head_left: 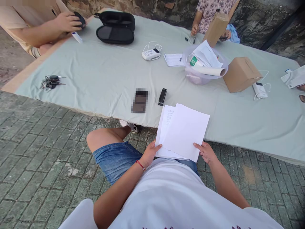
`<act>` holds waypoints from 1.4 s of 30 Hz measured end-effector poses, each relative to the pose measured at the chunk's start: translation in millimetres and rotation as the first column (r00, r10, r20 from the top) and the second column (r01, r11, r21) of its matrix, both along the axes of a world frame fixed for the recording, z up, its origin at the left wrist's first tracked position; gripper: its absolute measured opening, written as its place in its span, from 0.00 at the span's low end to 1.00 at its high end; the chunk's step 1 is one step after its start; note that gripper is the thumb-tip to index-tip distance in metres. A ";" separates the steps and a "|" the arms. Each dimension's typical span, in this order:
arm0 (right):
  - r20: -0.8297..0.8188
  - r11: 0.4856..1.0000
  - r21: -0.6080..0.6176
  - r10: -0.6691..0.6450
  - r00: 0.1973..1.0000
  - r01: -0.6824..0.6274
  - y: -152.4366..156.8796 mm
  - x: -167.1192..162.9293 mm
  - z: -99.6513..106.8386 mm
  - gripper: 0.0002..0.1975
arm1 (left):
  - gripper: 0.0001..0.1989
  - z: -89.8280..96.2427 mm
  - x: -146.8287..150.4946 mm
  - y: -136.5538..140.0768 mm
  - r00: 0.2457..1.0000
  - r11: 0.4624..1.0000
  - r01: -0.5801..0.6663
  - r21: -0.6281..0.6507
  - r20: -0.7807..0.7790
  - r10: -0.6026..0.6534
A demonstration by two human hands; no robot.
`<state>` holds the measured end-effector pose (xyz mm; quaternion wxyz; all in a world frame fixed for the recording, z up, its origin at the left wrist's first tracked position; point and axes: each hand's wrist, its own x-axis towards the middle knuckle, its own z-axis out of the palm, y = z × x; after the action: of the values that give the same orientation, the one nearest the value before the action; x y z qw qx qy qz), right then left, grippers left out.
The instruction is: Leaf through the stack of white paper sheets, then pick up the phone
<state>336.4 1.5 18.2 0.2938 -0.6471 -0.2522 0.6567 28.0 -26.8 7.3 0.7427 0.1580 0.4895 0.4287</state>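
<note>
Several white sheets of paper (187, 128) lie fanned out between my two hands, over the table's near edge and my lap. My left hand (150, 153) grips their lower left edge, thumb on top. On the other side, my right hand (206, 152) pinches the lower right edge with its thumb on the top sheet. The top sheet looks blank, while one beneath it shows printed lines too small to read. Just beyond the papers, a small black stapler-like object (162, 96) rests on the cloth, beside a blurred-out dark phone-like rectangle (139, 101).
On the cloth-covered table (107, 86) are keys (51, 81), an open black case (115, 28), a white corded device (151, 54), a clear plastic basin (197, 79) of papers and a cardboard box (241, 74). Two people sit across, one (26, 25) at left, another (214, 9) at the back.
</note>
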 end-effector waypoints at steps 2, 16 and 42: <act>0.046 1.000 0.014 -0.005 0.999 0.005 -1.0 1.2 -2.6 0.26 | 0.27 -1.7 0.4 -0.3 1.000 1.000 0.009 0.000 -0.030 -0.009; 0.054 0.997 0.075 -0.038 0.998 0.033 3.9 29.5 3.4 0.26 | 0.26 -4.0 2.0 0.1 0.998 0.998 -0.053 -0.033 -0.022 0.053; 0.034 0.990 0.084 0.111 0.993 -0.113 9.2 21.6 0.1 0.22 | 0.25 -1.6 3.2 3.1 0.999 0.997 -0.036 -0.071 -0.011 0.035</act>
<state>358.0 10.7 18.3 0.2803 -0.6283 -0.3203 0.6512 31.2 -23.8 5.8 0.7379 0.1248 0.5106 0.4234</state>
